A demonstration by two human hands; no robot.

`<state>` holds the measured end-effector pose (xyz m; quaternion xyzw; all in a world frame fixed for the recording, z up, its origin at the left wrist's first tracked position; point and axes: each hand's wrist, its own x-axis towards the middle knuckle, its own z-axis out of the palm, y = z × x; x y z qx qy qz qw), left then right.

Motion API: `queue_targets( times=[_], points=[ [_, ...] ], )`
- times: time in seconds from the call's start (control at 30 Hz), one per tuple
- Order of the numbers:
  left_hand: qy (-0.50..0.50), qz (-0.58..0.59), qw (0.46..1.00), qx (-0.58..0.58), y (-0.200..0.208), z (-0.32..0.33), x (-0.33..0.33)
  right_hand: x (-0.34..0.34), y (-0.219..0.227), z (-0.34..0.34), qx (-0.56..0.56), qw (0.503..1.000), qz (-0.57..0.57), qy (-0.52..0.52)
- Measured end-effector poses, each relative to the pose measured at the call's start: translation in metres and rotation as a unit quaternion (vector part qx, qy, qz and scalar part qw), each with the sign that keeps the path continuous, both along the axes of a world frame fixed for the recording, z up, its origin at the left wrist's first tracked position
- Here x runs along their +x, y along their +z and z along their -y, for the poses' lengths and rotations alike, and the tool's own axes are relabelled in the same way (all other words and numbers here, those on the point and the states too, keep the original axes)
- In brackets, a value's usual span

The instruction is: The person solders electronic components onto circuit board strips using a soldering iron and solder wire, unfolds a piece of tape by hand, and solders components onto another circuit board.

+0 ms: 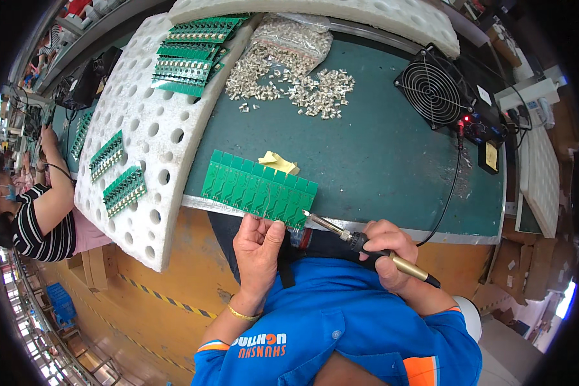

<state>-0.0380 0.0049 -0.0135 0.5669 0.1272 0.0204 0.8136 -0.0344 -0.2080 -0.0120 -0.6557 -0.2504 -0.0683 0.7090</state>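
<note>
At the near edge of the bench, my left hand (258,249) pinches the lower edge of a green circuit board panel (257,186), thumb on top. The panel is a row of several joined narrow boards, lying tilted with its right end lower. My right hand (390,252) grips a soldering iron (405,267) with a black and gold handle. Its metal tip meets or nearly meets the panel's right end. Just behind the panel lies a crumpled yellow piece (278,162), perhaps cloth or sponge.
Small metallic parts (321,93) lie heaped at the back beside a clear plastic bag (296,42). White perforated foam (145,128) at left carries stacked green boards (186,58). A black fan (434,87) and soldering station (486,128) stand right; a cord hangs nearby. A co-worker (38,206) sits left.
</note>
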Motion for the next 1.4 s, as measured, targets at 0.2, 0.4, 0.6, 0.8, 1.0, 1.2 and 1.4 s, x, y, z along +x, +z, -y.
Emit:
queue_targets(
  times=[0.2, 0.4, 0.6, 0.8, 1.0, 1.2, 1.4],
  points=[
    [0.001, -0.002, 0.999, -0.034, 0.003, -0.002, 0.002, 0.002, 0.002, -0.002, 0.009, 1.0, 0.003, 0.012],
    [-0.015, -0.005, 0.999, -0.04, 0.002, -0.005, 0.002, 0.002, 0.002, -0.003, 0.02, 1.0, 0.007, 0.022],
    [-0.028, -0.007, 0.998, -0.06, 0.001, -0.008, 0.001, 0.002, 0.004, -0.005, 0.041, 0.999, 0.009, 0.022],
    [-0.047, -0.012, 0.995, -0.089, 0.001, -0.01, 0.0, 0.011, 0.002, -0.011, -0.021, 0.999, 0.038, -0.017],
    [-0.017, 0.011, 0.998, -0.061, 0.005, -0.002, -0.001, 0.027, 0.011, -0.054, -0.108, 0.986, 0.077, -0.098],
    [-0.03, 0.039, 0.997, -0.062, 0.008, -0.002, -0.001, 0.032, 0.014, -0.071, -0.149, 0.981, 0.084, -0.094],
    [-0.03, 0.041, 0.996, -0.073, 0.007, -0.001, 0.002, 0.034, 0.005, -0.071, -0.138, 0.981, 0.078, -0.113]
  ],
)
